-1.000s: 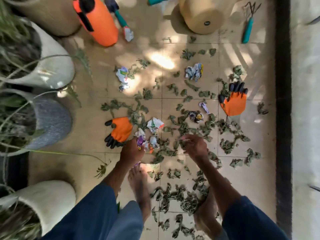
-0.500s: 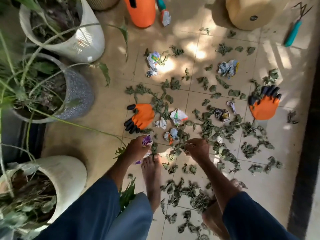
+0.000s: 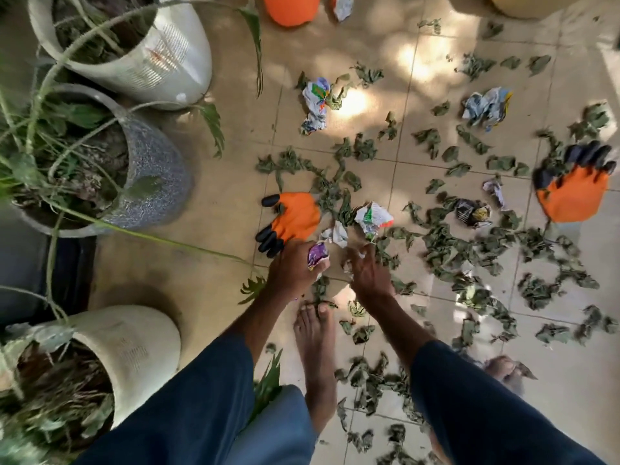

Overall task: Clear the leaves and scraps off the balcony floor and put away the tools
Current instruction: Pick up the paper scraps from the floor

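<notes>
— Curled dry green leaves [image 3: 446,250] and crumpled printed paper scraps [image 3: 372,218] cover the beige tiled floor [image 3: 224,203] ahead.
— Hands?
— Left hand [image 3: 292,273] fingers clench a purple wrapper [image 3: 317,256]; right hand [image 3: 369,275] fingers released, reaching.
— Risk?
— An overfull fist could spill scraps. The orange plastic container [image 3: 290,8] is cropped; its identity stays unclear.

- Left hand [image 3: 293,271] reaches down at the end of a straight, bare forearm, its fingers curled round a crumpled purple wrapper [image 3: 317,256].
- Right hand [image 3: 369,275] hangs just beside it, palm down, its fingers stretched forward and slightly spread, with the tips blurred.
</notes>
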`<state>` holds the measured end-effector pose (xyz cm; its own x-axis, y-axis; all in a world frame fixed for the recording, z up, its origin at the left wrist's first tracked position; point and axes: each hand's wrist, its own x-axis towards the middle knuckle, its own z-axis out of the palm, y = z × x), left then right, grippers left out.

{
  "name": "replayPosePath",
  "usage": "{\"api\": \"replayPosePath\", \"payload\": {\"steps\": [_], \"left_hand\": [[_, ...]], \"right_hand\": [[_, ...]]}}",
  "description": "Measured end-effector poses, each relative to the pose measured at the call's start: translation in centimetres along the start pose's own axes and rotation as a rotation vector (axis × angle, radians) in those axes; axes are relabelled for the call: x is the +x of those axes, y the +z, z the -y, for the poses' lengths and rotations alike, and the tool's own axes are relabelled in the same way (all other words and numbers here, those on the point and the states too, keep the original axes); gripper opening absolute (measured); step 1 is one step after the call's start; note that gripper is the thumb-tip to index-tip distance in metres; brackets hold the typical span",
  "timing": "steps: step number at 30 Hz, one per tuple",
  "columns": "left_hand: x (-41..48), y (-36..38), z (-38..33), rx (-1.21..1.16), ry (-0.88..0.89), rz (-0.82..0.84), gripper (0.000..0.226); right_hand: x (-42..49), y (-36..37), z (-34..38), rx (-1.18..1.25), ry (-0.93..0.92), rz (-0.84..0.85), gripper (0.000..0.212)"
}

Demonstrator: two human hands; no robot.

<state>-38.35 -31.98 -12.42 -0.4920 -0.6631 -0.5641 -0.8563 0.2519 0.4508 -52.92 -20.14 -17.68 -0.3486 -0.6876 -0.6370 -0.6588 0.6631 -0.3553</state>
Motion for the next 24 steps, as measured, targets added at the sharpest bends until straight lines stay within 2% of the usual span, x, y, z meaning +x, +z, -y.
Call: {"api": "replayPosePath", "payload": {"steps": [3, 7, 9, 11, 14, 16, 18, 21, 24], "left_hand": [[0.9, 0.6, -1.3, 0.099, 0.054, 0.001, 0.044], [2.3, 1.4, -3.2, 0.226, 0.108, 0.042, 0.041], [3.3, 1.8, -4.1, 0.284, 0.100, 0.055, 0.039], [4.3, 2.2, -4.8, 0.338, 0.088, 0.092, 0.040], [5.6, 3.0, -4.8, 0.388, 0.071, 0.142, 0.044], [6.2, 3.5, -4.6, 0.397, 0.044, 0.128, 0.049], [6.4, 3.7, -4.4, 0.419, 0.055, 0.107, 0.053], [5.9, 3.7, -3.5, 0.435, 0.129, 0.056, 0.046], [4.9, 3.6, -2.0, 0.390, 0.177, 0.036, 0.048]], "right_hand": [[0.1, -0.6, -0.2, -0.031, 0.039, 0.009, 0.062], [-0.2, -3.7, -0.7, 0.197, 0.085, -0.119, 0.049], [0.4, -5.9, -1.5, 0.284, 0.154, -0.135, 0.037], [1.6, -7.6, -2.5, 0.330, 0.138, -0.147, 0.030], [3.8, -9.1, -3.2, 0.255, -0.010, -0.152, 0.025], [5.2, -9.9, -2.4, 0.180, -0.067, -0.148, 0.031], [6.3, -10.2, -1.3, 0.105, -0.082, -0.109, 0.038], [7.6, -9.1, -0.5, 0.029, -0.090, -0.010, 0.042], [7.9, -8.2, -0.2, 0.083, -0.027, 0.004, 0.037]]}}
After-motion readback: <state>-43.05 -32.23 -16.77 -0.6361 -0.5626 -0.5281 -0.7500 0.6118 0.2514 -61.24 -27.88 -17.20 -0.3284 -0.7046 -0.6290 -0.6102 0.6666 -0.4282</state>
